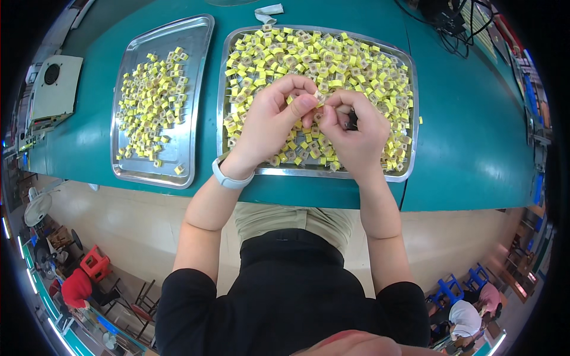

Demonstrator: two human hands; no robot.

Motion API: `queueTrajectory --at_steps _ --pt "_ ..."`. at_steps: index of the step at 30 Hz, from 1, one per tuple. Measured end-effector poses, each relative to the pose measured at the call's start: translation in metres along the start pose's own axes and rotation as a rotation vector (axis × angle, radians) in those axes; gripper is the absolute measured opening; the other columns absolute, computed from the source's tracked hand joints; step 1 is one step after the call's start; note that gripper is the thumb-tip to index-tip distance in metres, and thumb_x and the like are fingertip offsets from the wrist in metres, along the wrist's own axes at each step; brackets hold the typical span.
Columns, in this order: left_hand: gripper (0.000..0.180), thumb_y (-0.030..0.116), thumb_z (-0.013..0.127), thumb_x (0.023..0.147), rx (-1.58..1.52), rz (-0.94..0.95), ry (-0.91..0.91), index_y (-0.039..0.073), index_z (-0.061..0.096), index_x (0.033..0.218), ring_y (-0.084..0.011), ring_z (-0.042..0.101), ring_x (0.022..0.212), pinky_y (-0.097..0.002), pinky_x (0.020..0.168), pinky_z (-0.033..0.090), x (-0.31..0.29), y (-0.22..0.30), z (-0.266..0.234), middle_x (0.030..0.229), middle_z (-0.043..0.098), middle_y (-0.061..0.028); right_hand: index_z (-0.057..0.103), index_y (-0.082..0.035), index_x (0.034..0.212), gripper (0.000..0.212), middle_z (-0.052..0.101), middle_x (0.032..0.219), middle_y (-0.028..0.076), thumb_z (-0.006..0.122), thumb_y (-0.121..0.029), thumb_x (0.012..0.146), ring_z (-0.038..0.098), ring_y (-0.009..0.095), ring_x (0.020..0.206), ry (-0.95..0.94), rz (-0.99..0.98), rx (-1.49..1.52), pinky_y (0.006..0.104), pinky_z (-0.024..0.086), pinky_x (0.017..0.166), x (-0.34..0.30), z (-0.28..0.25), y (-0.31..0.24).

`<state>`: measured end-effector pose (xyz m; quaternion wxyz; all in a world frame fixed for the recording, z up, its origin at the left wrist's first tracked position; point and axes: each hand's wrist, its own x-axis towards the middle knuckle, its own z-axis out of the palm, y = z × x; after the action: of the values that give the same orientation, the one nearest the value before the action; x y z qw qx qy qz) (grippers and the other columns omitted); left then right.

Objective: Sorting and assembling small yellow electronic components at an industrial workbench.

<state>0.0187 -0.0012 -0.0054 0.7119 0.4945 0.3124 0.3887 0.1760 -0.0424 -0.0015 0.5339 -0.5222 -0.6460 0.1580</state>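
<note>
At twelve o'clock, a part (319,96) is being pinched by left hand (273,115) and right hand (367,126), the latter curling round a dark object (351,120); seemingly fine work, steadiness being required next.

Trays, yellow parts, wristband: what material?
Left tray, right tray: likely stainless steel, polished; silvery with bright reflections.
Yellow parts: possibly plastic or tape; bright yellow faces, too small to be sure.
Wristband: perhaps silicone; pale, smooth, closely curved.

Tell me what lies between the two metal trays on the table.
The head view shows only a narrow, bare strip of green tabletop between the left tray and the right tray.
</note>
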Motion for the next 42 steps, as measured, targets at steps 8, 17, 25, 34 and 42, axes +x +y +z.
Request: queueTrajectory --at_steps 8,17,25,34,42 --pt "0.015 0.014 0.063 0.097 0.283 0.096 0.114 0.003 0.061 0.107 -0.0061 0.054 0.068 -0.0213 0.060 0.044 -0.002 -0.001 -0.003 0.080 0.062 -0.0009 0.062 -0.004 0.086 0.018 0.045 0.059 -0.004 0.069 0.009 0.075 0.039 0.001 0.052 -0.073 0.038 0.000 0.0187 0.032 0.048 0.002 -0.002 -0.005" --pt "0.017 0.017 0.062 0.098 0.157 0.040 0.076 0.002 0.060 0.106 -0.0052 0.051 0.068 -0.0205 0.059 0.042 0.002 -0.001 -0.003 0.082 0.060 -0.0003 0.056 -0.005 0.098 0.023 0.048 0.059 -0.004 0.072 0.003 0.082 0.037 0.001 0.051 -0.063 0.193 0.124 0.0201 0.027 0.047 0.003 -0.004 -0.009" --pt "0.018 0.019 0.061 0.100 -0.029 -0.001 -0.042 0.002 0.059 0.106 -0.0051 0.046 0.066 -0.0202 0.059 0.038 0.004 -0.003 -0.008 0.081 0.055 0.0020 0.055 -0.005 0.098 0.028 0.044 0.058 -0.005 0.077 0.000 0.081 0.035 0.002 0.052 -0.144 0.166 0.091 0.0208 0.025 0.048 0.004 -0.005 -0.006" --pt "0.038 0.036 0.059 0.100 -0.106 -0.066 -0.241 0.001 0.058 0.114 -0.0031 0.043 0.066 -0.0193 0.060 0.037 0.001 0.000 -0.014 0.081 0.054 0.0039 0.057 -0.006 0.095 0.031 0.046 0.060 -0.003 0.082 -0.003 0.077 0.040 0.005 0.055 -0.220 0.255 0.295 0.0215 0.034 0.051 0.006 -0.015 -0.007" --pt "0.038 0.035 0.055 0.103 -0.188 -0.077 -0.358 0.000 0.057 0.119 -0.0042 0.042 0.064 -0.0206 0.061 0.039 0.003 -0.006 -0.025 0.082 0.054 0.0017 0.058 -0.005 0.097 0.027 0.048 0.065 -0.005 0.077 0.001 0.080 0.041 0.002 0.058 -0.198 0.230 0.293 0.0195 0.032 0.052 0.004 -0.013 -0.004"
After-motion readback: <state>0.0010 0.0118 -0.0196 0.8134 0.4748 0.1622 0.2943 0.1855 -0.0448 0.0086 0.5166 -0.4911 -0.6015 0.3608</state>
